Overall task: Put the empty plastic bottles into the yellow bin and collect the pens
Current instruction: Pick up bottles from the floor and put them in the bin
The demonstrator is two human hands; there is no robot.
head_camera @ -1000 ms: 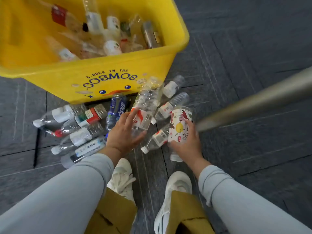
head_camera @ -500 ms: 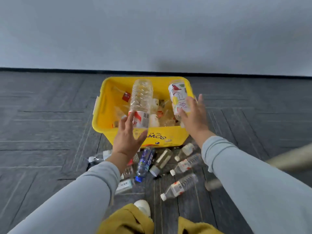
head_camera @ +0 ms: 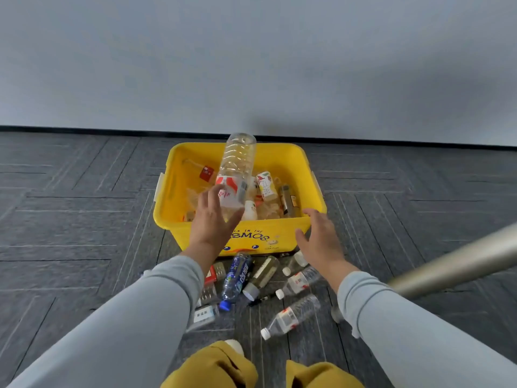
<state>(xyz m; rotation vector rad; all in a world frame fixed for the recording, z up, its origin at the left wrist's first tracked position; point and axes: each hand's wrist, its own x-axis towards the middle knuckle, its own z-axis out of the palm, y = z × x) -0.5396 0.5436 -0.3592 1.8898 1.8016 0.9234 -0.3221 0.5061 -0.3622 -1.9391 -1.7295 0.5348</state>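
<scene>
Left hand (head_camera: pixel 211 222) gripping clear bottle (head_camera: pixel 236 172) over yellow bin (head_camera: pixel 279 152) rim, right hand (head_camera: pixel 319 236) released

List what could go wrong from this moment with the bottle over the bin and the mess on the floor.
1. The big clear bottle sits loosely at the left hand fingertips above the yellow bin; it may bounce off the bottles piled inside.
2. The right hand is open and empty near the rim and could knock it.
3. The floor bottles, such as the blue-capped bottle, lie close to the feet and could be stepped on.
</scene>
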